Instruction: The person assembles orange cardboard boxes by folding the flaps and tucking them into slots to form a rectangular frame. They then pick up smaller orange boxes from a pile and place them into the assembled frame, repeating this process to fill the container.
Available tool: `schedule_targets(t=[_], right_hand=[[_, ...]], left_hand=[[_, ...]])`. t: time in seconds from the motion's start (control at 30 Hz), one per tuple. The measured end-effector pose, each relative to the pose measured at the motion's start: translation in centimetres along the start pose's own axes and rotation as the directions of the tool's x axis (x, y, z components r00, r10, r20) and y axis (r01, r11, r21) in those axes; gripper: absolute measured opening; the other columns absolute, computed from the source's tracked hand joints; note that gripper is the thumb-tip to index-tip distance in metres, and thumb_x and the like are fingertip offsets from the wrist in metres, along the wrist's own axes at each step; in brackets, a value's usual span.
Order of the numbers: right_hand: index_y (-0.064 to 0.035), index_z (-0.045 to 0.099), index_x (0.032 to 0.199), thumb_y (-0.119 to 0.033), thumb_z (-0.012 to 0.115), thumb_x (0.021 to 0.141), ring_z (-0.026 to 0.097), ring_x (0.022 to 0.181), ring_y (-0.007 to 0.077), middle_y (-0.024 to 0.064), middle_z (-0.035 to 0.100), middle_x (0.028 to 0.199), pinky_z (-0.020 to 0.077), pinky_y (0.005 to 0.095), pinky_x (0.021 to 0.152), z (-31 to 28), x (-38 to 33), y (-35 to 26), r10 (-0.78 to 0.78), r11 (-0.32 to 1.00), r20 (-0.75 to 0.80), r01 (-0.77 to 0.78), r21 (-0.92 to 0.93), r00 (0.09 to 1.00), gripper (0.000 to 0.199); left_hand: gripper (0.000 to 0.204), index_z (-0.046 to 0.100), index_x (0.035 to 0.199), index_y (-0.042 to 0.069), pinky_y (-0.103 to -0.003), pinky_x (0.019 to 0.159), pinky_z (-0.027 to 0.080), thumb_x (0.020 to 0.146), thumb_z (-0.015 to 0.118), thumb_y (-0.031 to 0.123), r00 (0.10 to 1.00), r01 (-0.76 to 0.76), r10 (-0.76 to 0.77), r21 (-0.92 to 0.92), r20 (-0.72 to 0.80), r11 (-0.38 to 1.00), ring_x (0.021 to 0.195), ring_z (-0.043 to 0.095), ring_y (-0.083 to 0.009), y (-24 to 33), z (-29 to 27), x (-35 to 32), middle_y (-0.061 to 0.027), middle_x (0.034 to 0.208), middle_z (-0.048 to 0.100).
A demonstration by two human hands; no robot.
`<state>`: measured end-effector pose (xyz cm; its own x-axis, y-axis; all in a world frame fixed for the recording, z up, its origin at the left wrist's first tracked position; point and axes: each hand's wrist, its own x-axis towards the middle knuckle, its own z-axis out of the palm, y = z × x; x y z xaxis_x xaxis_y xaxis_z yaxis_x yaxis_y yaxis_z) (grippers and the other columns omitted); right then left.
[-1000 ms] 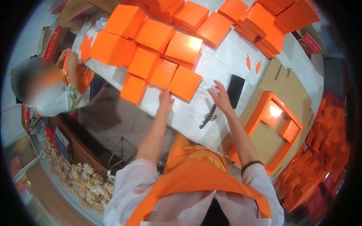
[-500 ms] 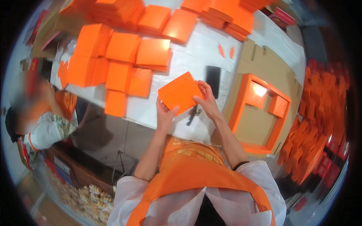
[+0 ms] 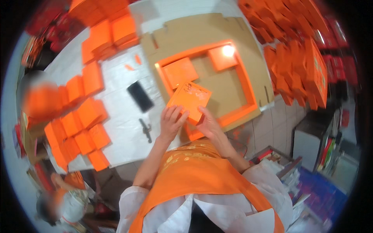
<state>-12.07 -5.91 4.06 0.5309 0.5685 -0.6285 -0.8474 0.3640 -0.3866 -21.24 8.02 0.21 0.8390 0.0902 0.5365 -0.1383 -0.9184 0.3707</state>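
Note:
Between both my hands is a flat square orange box [image 3: 190, 99] with a dark printed pattern on top, held tilted over the near left part of a large orange frame-like tray [image 3: 245, 83]. My left hand [image 3: 171, 122] grips its left near side, the fingers curled onto the top. My right hand [image 3: 209, 123] holds the right near corner, thumb on top and the other fingers mostly hidden. Inside the tray lie two similar orange boxes: one at the far left [image 3: 182, 70], the other at the far right corner [image 3: 222, 58].
The tray lies on a brown cardboard sheet [image 3: 186, 29]. Left of it, on white-covered table, are a black phone [image 3: 140, 96], a dark slim tool [image 3: 146, 131] and orange scraps [image 3: 138, 59]. Orange box stacks [image 3: 74, 124] stand beyond; more orange pieces [image 3: 287, 73] rise at right. A co-worker [image 3: 74, 207] is lower left.
My view has swung right, and my hands with the orange box have moved from over the white table to over the tray. The box's printed face now shows on top.

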Motion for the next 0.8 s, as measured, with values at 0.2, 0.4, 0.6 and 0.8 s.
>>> schedule_targets(t=[0.2,0.4,0.6,0.8], right_hand=[[-0.006,0.033,0.128,-0.023,0.053,0.087,0.041,0.117,0.0225,0.0097,0.04,0.128,0.0298,0.0398,0.102,-13.4,2.3,-5.1,-0.202,0.952,-0.334,0.265,0.155,0.92,0.049],[-0.0016,0.016,0.136,-0.028,0.049,0.089,0.019,0.13,0.0279,0.015,0.017,0.141,0.0208,0.0412,0.106,-16.2,-1.4,-8.3,-0.2,0.974,-0.519,0.114,-0.194,0.831,0.062],[-0.0032,0.035,0.127,-0.031,0.051,0.086,0.027,0.126,0.0322,0.0148,0.031,0.135,0.021,0.0458,0.104,-15.7,1.2,-10.7,-0.609,-0.574,0.441,0.018,-0.819,0.659,0.052],[-0.0138,0.054,0.11,-0.019,0.07,0.066,0.046,0.108,0.0297,0.011,0.053,0.111,0.0346,0.044,0.089,-19.1,5.8,-13.2,-0.229,-0.839,0.593,0.152,-0.523,0.772,0.047]], left_hand=[[0.05,0.051,0.118,0.01,-0.046,0.099,0.03,0.07,0.053,-0.005,0.943,0.168,-0.11,-0.165,0.313,0.972,0.118,0.038,-0.032,5.5,5.0,0.6,-0.0146,0.129,0.039],[0.041,0.053,0.114,0.007,-0.046,0.099,0.03,0.073,0.056,0.001,0.875,0.299,-0.199,-0.171,0.441,0.939,0.119,0.038,-0.0332,7.5,6.5,-0.2,-0.0163,0.127,0.041],[0.032,0.057,0.105,0.006,-0.044,0.098,0.031,0.074,0.06,0.012,0.787,0.28,-0.185,-0.074,0.588,0.957,0.113,0.042,-0.032,7.1,7.4,-3.8,-0.0145,0.113,0.051],[0.018,0.062,0.092,0.01,-0.041,0.101,0.029,0.074,0.06,0.014,0.709,0.378,-0.204,-0.12,0.676,0.918,0.11,0.044,-0.0269,5.2,7.6,-5.8,-0.0085,0.106,0.054]])
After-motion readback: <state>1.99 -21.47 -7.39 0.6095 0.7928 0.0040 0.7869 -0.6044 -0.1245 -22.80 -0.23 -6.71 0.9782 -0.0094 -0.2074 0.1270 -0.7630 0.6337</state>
